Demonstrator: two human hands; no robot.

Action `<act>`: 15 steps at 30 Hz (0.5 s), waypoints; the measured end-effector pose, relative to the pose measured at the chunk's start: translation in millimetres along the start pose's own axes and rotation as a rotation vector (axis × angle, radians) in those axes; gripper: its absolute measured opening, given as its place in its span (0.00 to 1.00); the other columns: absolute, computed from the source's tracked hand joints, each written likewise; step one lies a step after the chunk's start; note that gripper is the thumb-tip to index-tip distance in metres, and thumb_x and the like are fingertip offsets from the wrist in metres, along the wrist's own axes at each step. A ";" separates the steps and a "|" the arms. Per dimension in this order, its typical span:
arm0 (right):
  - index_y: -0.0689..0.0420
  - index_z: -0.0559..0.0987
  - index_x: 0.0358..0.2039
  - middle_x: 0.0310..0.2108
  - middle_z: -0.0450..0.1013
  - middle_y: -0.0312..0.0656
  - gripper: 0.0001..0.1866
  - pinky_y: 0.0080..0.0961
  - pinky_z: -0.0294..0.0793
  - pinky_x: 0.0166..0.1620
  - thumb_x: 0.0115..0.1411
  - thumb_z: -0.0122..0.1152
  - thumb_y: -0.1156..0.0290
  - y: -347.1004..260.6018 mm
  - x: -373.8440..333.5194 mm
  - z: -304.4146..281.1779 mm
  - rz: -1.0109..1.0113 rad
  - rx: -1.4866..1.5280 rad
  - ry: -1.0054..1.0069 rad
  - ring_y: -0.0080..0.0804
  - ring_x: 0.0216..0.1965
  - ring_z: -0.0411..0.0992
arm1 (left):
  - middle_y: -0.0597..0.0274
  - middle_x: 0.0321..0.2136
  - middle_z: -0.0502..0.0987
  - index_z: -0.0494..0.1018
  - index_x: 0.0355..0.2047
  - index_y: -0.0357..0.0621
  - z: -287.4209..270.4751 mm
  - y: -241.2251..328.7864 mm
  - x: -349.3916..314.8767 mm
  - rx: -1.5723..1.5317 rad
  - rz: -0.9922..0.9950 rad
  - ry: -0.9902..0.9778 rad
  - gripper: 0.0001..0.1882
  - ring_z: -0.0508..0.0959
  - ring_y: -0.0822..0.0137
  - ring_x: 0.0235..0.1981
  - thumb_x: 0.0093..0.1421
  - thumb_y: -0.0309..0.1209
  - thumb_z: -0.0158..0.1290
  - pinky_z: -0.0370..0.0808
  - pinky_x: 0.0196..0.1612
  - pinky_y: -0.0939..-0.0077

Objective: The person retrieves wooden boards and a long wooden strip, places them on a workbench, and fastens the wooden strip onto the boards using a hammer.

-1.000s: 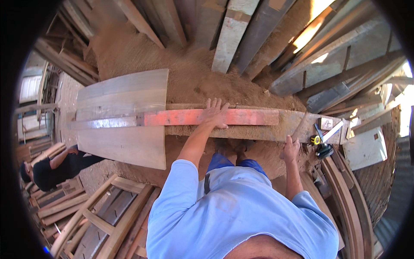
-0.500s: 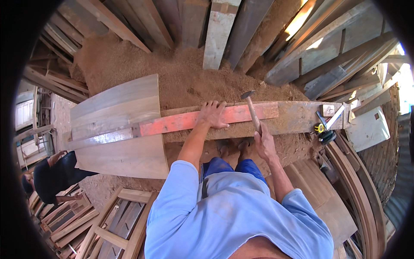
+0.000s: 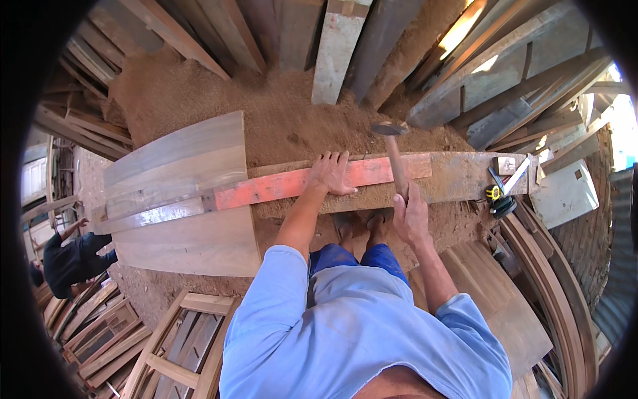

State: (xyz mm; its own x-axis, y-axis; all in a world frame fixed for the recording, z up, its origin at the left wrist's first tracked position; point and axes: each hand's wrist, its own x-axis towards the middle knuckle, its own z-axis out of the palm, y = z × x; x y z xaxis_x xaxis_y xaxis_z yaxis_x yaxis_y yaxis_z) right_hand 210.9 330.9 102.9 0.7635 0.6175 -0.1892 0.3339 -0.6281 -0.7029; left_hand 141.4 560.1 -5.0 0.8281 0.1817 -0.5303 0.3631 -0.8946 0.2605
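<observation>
My left hand [image 3: 328, 173] lies on a long wooden strip with a red-orange painted face [image 3: 266, 188], fingers stretched toward its far edge and thumb spread to the right. My right hand [image 3: 412, 214] is closed around the wooden handle of a hammer [image 3: 398, 163]. The hammer's dark head is up, beyond the strip's far edge. Under the strip runs a long dusty plank [image 3: 458, 174]. A thin dark point, perhaps a nail, shows at the strip's far edge just right of my left hand; it is too small to be sure.
Pale wide panels [image 3: 193, 243] lie at the left, under the strip's metallic-looking end. On the plank's right end are a yellow-and-black tape measure [image 3: 493, 193] and a square [image 3: 516, 178]. Leaning boards [image 3: 339, 56] and sawdust [image 3: 199, 100] fill the far side. A person [image 3: 70, 263] is at far left.
The hammer has come up toward me, its head looking larger and shifted slightly right. My left hand stays nearly in place. The person at far left has moved and changed posture.
</observation>
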 end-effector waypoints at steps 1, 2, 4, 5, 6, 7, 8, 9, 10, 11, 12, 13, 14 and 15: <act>0.62 0.63 0.56 0.28 0.74 0.66 0.24 0.59 0.69 0.36 0.64 0.50 0.62 -2.7 -3.1 0.0 -0.192 0.088 0.168 0.69 0.33 0.72 | 0.48 0.60 0.62 0.51 0.66 0.40 0.9 -0.5 -1.2 -0.001 -0.001 0.008 0.60 0.60 0.50 0.62 0.41 0.63 0.61 0.56 0.64 0.54; 0.62 0.63 0.56 0.28 0.74 0.66 0.24 0.59 0.69 0.36 0.64 0.50 0.62 3.0 -4.8 4.6 -0.194 0.084 0.175 0.69 0.33 0.72 | 0.48 0.60 0.62 0.51 0.66 0.40 1.2 -0.1 0.1 0.000 0.005 0.013 0.60 0.60 0.50 0.62 0.41 0.63 0.61 0.56 0.64 0.54; 0.64 0.66 0.50 0.28 0.73 0.65 0.20 0.58 0.69 0.34 0.63 0.51 0.64 31.7 -7.4 21.9 0.062 -0.105 0.079 0.69 0.31 0.72 | 0.49 0.60 0.62 0.50 0.66 0.39 6.3 4.6 7.2 0.038 0.016 0.028 0.61 0.60 0.51 0.62 0.41 0.63 0.61 0.56 0.64 0.54; 0.64 0.66 0.50 0.28 0.73 0.65 0.20 0.58 0.69 0.34 0.63 0.51 0.64 45.3 -1.3 24.3 0.064 -0.109 0.088 0.69 0.31 0.72 | 0.49 0.60 0.62 0.50 0.66 0.39 4.7 6.4 10.4 0.039 0.026 0.033 0.61 0.60 0.51 0.62 0.41 0.63 0.61 0.56 0.64 0.54; 0.64 0.66 0.47 0.27 0.73 0.65 0.18 0.58 0.69 0.33 0.62 0.52 0.64 55.9 5.5 22.6 0.139 -0.175 -0.030 0.68 0.31 0.72 | 0.49 0.60 0.62 0.50 0.66 0.39 3.8 8.9 10.3 0.015 0.019 0.017 0.60 0.60 0.51 0.62 0.41 0.63 0.61 0.56 0.64 0.54; 0.64 0.67 0.44 0.27 0.72 0.65 0.16 0.57 0.68 0.33 0.62 0.54 0.65 65.9 8.7 21.3 0.217 -0.239 -0.149 0.68 0.30 0.72 | 0.49 0.60 0.61 0.50 0.66 0.39 2.6 12.1 11.5 -0.009 0.014 0.001 0.60 0.59 0.51 0.63 0.41 0.62 0.62 0.56 0.65 0.53; 0.64 0.67 0.44 0.27 0.72 0.65 0.16 0.57 0.68 0.33 0.62 0.54 0.65 50.4 21.2 18.0 0.193 -0.233 -0.153 0.68 0.30 0.72 | 0.49 0.60 0.61 0.50 0.66 0.39 -5.2 3.0 14.6 -0.005 -0.007 0.013 0.60 0.59 0.51 0.63 0.41 0.62 0.62 0.56 0.65 0.53; 0.64 0.67 0.42 0.27 0.72 0.65 0.16 0.57 0.68 0.32 0.62 0.54 0.65 18.5 16.0 5.7 0.132 -0.135 -0.077 0.67 0.31 0.72 | 0.49 0.61 0.61 0.50 0.66 0.39 -4.7 -2.0 5.5 -0.014 -0.016 0.007 0.60 0.59 0.50 0.63 0.41 0.62 0.62 0.56 0.65 0.53; 0.64 0.67 0.40 0.27 0.72 0.65 0.15 0.57 0.68 0.32 0.62 0.54 0.65 -2.3 5.5 -5.7 0.087 -0.044 0.012 0.67 0.31 0.72 | 0.49 0.62 0.60 0.50 0.66 0.39 -2.0 1.2 -2.6 -0.023 -0.004 -0.003 0.60 0.58 0.50 0.64 0.41 0.62 0.62 0.56 0.65 0.53; 0.64 0.67 0.40 0.27 0.72 0.65 0.15 0.57 0.68 0.32 0.62 0.54 0.65 -8.7 3.5 -6.8 0.090 -0.043 0.015 0.67 0.31 0.72 | 0.49 0.62 0.60 0.50 0.66 0.39 -1.2 0.6 -1.3 -0.021 -0.001 -0.004 0.60 0.58 0.50 0.64 0.41 0.62 0.62 0.56 0.65 0.53; 0.64 0.67 0.39 0.27 0.72 0.66 0.15 0.57 0.68 0.32 0.62 0.53 0.64 -13.7 -1.0 -6.8 -0.005 0.110 0.124 0.67 0.31 0.72 | 0.49 0.61 0.61 0.51 0.66 0.39 0.6 -0.8 -0.3 -0.016 0.001 -0.007 0.60 0.59 0.50 0.63 0.41 0.63 0.62 0.56 0.65 0.54; 0.64 0.67 0.38 0.26 0.72 0.66 0.15 0.58 0.68 0.32 0.63 0.53 0.63 -16.1 -5.0 -6.1 -0.103 0.264 0.232 0.67 0.31 0.72 | 0.49 0.60 0.61 0.52 0.65 0.39 2.6 -2.7 0.1 -0.010 0.001 -0.010 0.60 0.59 0.49 0.62 0.41 0.63 0.61 0.56 0.65 0.55; 0.64 0.67 0.38 0.26 0.72 0.66 0.15 0.58 0.68 0.32 0.63 0.53 0.63 -5.6 -8.4 -0.1 -0.099 0.256 0.246 0.67 0.31 0.72 | 0.49 0.60 0.61 0.52 0.65 0.39 2.5 1.1 3.6 -0.008 0.018 -0.006 0.60 0.59 0.49 0.62 0.41 0.63 0.61 0.56 0.65 0.55; 0.64 0.67 0.38 0.26 0.72 0.66 0.16 0.57 0.68 0.32 0.62 0.53 0.63 15.3 -10.7 16.2 -0.053 0.105 0.220 0.67 0.31 0.72 | 0.49 0.60 0.62 0.52 0.65 0.39 4.0 4.1 5.2 -0.002 0.031 0.017 0.60 0.60 0.49 0.62 0.41 0.63 0.61 0.57 0.64 0.55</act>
State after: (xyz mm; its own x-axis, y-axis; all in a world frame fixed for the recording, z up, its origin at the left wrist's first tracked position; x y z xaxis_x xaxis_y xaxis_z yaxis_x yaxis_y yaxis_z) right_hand 198.9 322.3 83.1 0.8522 0.5232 -0.0051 0.3258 -0.5382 -0.7773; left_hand 145.5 555.7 -9.9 0.8461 0.1608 -0.5082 0.3382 -0.8989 0.2786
